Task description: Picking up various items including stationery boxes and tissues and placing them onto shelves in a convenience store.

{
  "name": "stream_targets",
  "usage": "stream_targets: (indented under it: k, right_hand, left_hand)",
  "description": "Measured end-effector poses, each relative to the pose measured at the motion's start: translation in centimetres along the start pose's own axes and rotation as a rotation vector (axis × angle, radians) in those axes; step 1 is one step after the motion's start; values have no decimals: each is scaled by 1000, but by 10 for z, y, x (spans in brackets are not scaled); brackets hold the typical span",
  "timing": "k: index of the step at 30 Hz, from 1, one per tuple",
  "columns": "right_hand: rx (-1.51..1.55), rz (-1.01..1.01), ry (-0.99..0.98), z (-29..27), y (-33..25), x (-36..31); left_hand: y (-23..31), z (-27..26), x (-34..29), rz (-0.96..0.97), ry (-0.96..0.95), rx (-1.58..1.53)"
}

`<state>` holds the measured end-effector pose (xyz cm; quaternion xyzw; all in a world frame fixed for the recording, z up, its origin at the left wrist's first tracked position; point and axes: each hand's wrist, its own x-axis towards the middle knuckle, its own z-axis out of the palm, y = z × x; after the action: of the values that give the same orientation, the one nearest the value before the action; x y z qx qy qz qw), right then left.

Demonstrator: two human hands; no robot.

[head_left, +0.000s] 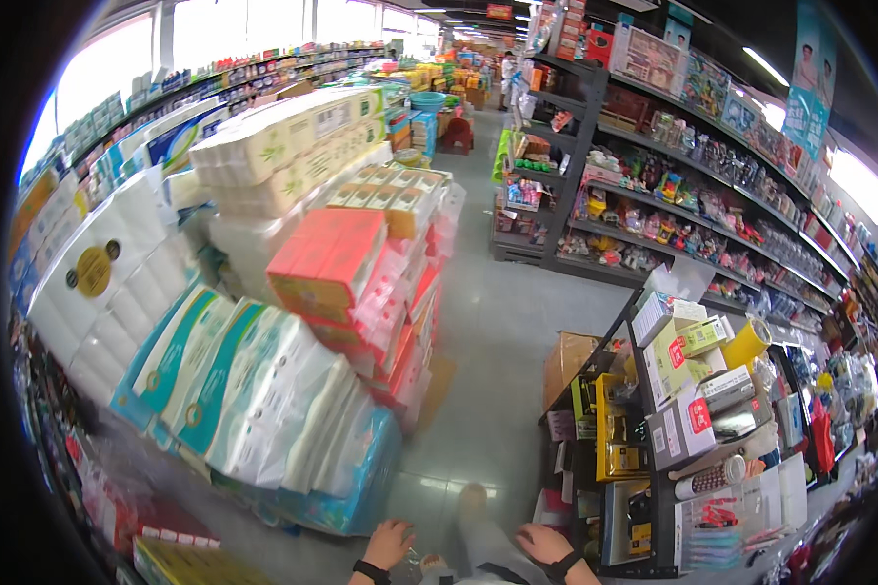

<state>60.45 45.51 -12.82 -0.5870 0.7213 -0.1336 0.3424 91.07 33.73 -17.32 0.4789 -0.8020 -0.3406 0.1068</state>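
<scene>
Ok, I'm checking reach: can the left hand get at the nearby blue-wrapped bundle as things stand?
Probably yes: the left hand looks empty, and the blue-wrapped bundle sits just ahead, with nothing visible between them.

Two sets of fingers [528,534]; two black wristbands [372,572]; one yellow roll [746,343]; one red stool [457,135]; one gold label [95,272].

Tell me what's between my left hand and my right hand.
In the head view, a pale-clothed leg shows between your left hand and right hand, with grey floor beside it.
</scene>
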Motion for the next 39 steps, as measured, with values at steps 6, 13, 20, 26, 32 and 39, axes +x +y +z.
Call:
stream_targets:
  k: [6,13,20,26,32,39]
  right_hand:
    - [52,11,31,-17,34,87]
    - [203,30,138,-119,43,203]
    - [113,63,55,-156,73,264]
    - [173,47,63,-182,102,321]
    - [154,100,139,-256,117,425]
    - [279,100,316,-358,94,510]
  left_hand:
    - [32,9,113,163,-83,20]
    - [80,-5,238,223,-199,20]
    - [109,-24,351,303,-179,-39]
    - [116,-20,453,267,-292,-5]
    - [121,-6,585,350,-272,-54]
    - [146,-30,719,471,-247,-3]
